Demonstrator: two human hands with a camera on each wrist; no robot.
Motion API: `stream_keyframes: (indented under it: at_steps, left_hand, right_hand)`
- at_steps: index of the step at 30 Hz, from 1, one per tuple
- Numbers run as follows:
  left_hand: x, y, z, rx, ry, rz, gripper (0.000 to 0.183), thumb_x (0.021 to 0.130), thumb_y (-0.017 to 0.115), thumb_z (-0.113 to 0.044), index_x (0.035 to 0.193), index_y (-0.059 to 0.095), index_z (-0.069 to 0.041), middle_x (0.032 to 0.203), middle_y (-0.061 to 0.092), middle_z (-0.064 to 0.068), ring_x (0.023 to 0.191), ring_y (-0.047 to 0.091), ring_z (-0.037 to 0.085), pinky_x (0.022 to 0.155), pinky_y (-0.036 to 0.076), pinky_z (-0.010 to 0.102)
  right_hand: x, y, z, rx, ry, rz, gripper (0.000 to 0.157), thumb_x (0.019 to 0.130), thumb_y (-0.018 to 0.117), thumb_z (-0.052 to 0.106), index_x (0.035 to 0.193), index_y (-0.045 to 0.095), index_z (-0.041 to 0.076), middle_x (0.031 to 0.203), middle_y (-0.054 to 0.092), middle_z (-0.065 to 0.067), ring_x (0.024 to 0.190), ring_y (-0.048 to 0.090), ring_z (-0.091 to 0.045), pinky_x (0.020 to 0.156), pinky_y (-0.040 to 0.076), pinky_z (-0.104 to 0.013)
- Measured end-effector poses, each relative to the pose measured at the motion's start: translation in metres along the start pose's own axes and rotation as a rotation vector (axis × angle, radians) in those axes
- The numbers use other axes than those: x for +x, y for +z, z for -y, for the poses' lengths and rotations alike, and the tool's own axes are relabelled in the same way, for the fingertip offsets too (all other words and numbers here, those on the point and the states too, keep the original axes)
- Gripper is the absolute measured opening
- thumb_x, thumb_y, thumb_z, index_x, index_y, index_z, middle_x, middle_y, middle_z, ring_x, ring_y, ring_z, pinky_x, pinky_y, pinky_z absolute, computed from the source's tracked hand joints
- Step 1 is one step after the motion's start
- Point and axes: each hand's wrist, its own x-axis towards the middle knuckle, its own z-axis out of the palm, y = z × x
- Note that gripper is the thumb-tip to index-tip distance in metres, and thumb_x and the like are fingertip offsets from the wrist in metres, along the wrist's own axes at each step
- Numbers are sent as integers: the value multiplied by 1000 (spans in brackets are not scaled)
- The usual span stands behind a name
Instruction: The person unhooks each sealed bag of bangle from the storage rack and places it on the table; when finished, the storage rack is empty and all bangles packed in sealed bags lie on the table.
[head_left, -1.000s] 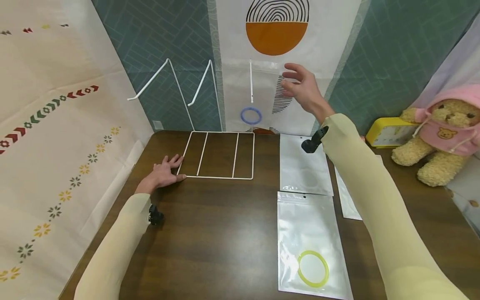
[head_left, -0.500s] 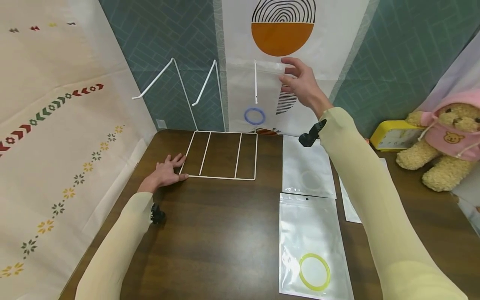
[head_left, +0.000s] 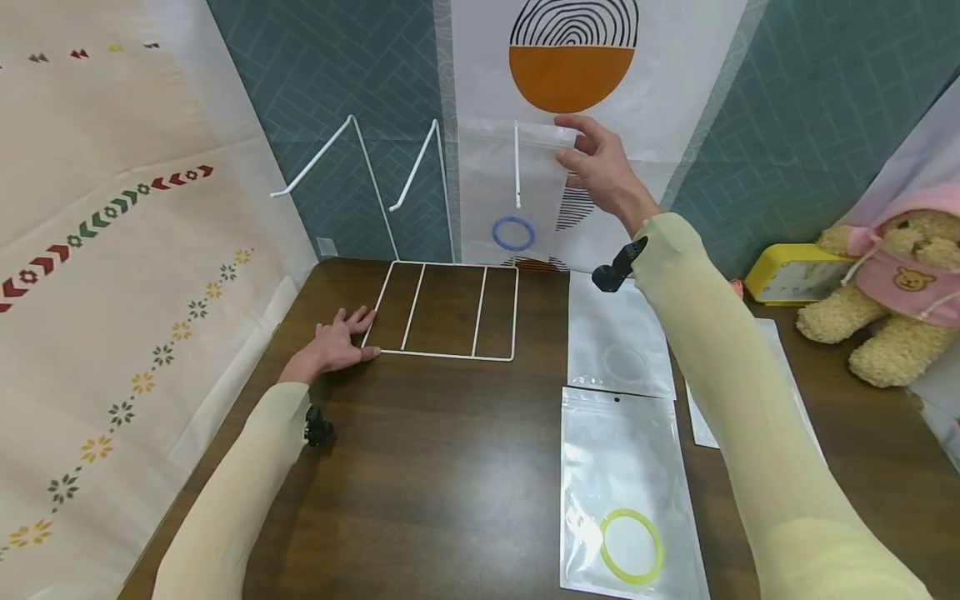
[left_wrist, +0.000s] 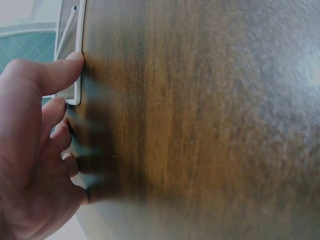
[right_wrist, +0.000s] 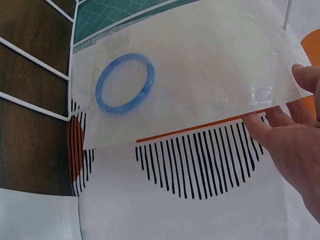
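Observation:
A white wire rack stands against the back wall, its base on the brown table and several hooks sticking forward. At the base's left front corner lies my left hand, fingers spread and thumb touching the front wire. A translucent zip bag hangs at the right hook with a blue ring inside. My right hand holds the bag's upper right edge; in the right wrist view the thumb is in front and other fingers are behind.
A bag with a yellow ring lies at the front right. Behind it is a bag with a pale ring, and another white bag is partly under the right sleeve. A yellow clock and a teddy bear stand farther right.
My right hand has moved left to the hanging bag's edge and taken hold there. The left hand keeps its place on the rack. The head view has shifted slightly.

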Motion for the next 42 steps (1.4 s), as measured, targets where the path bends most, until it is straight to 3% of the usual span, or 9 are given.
stream_keyframes:
  at_steps: [8, 23, 27, 33, 42]
  left_hand:
    - [1, -2, -3, -2, 3, 2, 80, 94, 64, -36, 156, 27, -1, 162, 18, 24, 144, 2, 56, 104, 2, 78]
    - [2, -3, -6, -1, -3, 3, 80, 95, 64, -36, 156, 26, -1, 162, 17, 23, 145, 1, 55, 104, 2, 78]
    - [0, -2, -4, -4, -2, 5, 80, 95, 64, -37, 156, 26, -1, 162, 17, 23, 145, 1, 55, 105, 2, 77]
    - [-3, -1, -3, 8, -6, 4, 79, 95, 64, -36, 156, 27, -1, 162, 17, 24, 144, 3, 55, 105, 3, 77]
    - [-3, -1, -4, 5, -8, 6, 79, 95, 63, -37, 156, 27, -1, 162, 17, 24, 144, 3, 56, 105, 3, 77]
  right_hand:
    - [2, 1, 1, 50, -13, -18, 51, 97, 67, 19, 145, 53, 26, 144, 51, -2, 127, 49, -23, 105, 43, -43]
    - [0, 9, 14, -18, -12, -87, 37, 100, 61, 15, 136, 65, 26, 130, 51, -1, 115, 51, -19, 98, 48, -34]
    - [-2, 9, 15, -52, -17, -77, 35, 102, 59, 16, 135, 66, 25, 130, 51, -1, 115, 49, -18, 98, 47, -36]
    - [-8, 10, 20, -18, -8, -22, 36, 102, 57, 15, 136, 64, 23, 138, 51, -3, 121, 52, -25, 97, 50, -38]
    - [-27, 9, 30, -99, 1, 8, 36, 103, 55, 15, 137, 62, 23, 135, 52, -6, 119, 53, -26, 95, 51, -35]
